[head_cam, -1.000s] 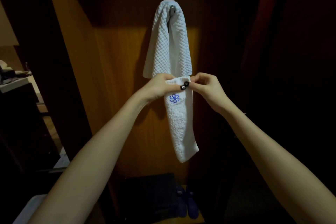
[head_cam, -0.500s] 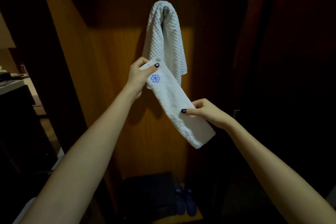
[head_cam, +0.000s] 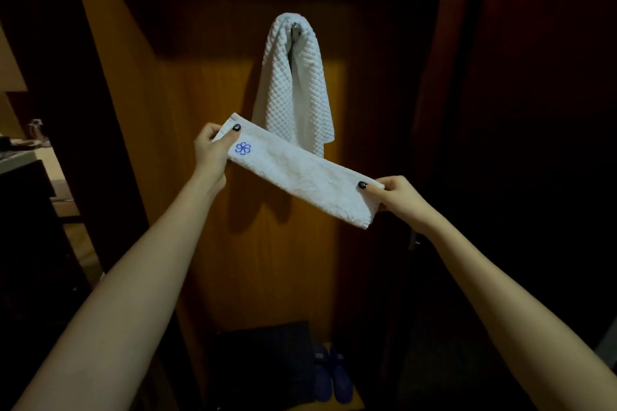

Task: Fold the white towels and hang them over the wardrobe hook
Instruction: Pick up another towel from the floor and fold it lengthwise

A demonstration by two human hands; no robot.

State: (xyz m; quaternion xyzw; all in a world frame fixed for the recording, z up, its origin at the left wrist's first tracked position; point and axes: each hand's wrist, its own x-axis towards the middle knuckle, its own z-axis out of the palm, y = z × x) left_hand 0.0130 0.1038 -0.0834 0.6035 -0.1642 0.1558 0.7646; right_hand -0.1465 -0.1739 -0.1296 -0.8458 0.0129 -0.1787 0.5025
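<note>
A folded white towel with a blue flower emblem (head_cam: 300, 173) is stretched as a narrow band in front of the wardrobe back, sloping down to the right. My left hand (head_cam: 213, 150) pinches its upper left end beside the emblem. My right hand (head_cam: 397, 195) pinches its lower right end. Behind it a waffle-textured white towel (head_cam: 293, 83) hangs draped over the metal wardrobe hook (head_cam: 295, 31), its two halves falling side by side.
The wooden wardrobe back panel (head_cam: 207, 110) is lit; its side walls are dark. A dark box (head_cam: 263, 364) and a pair of blue slippers (head_cam: 332, 374) sit on the wardrobe floor. A counter with small items (head_cam: 26, 150) stands at far left.
My right hand slid down the emblem towel to its lower end and drew it out to the right. The towel went from hanging vertically to stretched taut between both hands.
</note>
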